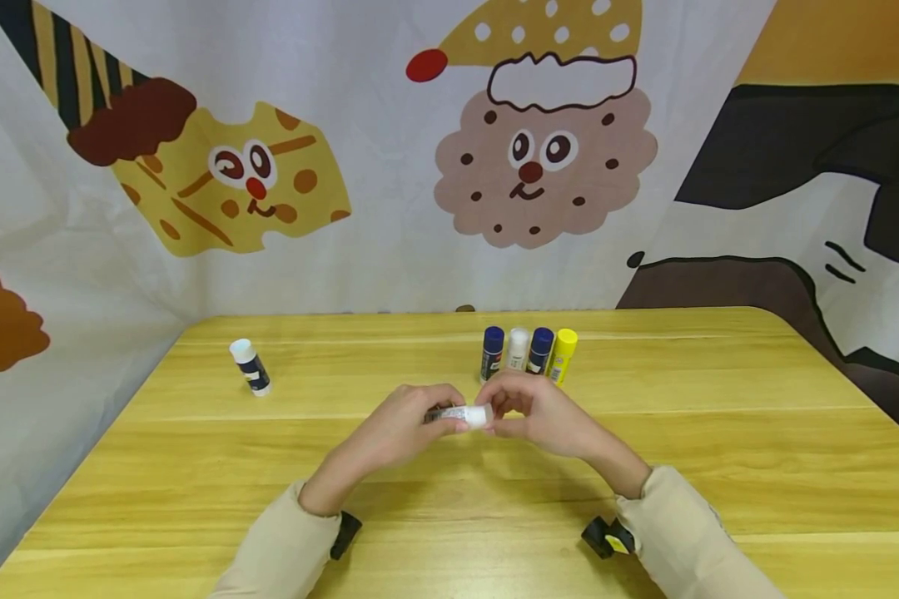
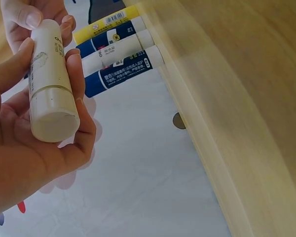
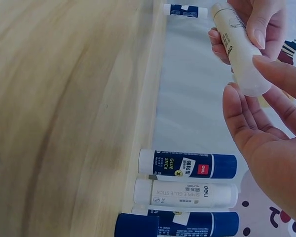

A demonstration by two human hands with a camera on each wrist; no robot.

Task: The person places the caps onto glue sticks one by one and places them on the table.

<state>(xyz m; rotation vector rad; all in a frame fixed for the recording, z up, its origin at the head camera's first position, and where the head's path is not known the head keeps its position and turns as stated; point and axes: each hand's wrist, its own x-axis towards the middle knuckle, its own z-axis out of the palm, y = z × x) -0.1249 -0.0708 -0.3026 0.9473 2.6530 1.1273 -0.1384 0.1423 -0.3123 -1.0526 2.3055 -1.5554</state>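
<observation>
A white glue stick [image 1: 475,416] is held nearly level above the table, between both hands. My left hand [image 1: 400,428] grips its body, thumb on one side and fingers curled on the other. At the opposite end, my right hand [image 1: 550,416] pinches the translucent white end with thumb and fingers. The left wrist view shows the same white glue stick [image 2: 52,74] lying along the left fingers, its rounded end toward the camera. In the right wrist view, the right thumb lies on the near end of the glue stick [image 3: 241,54].
Behind the right hand stand two blue glue sticks [image 1: 492,353], a white one [image 1: 518,349] and a yellow one [image 1: 563,356] in a row. Another glue stick [image 1: 250,367], white-capped with a dark label, stands at the far left. A printed cloth [image 1: 389,208] hangs behind the wooden table [image 1: 195,466].
</observation>
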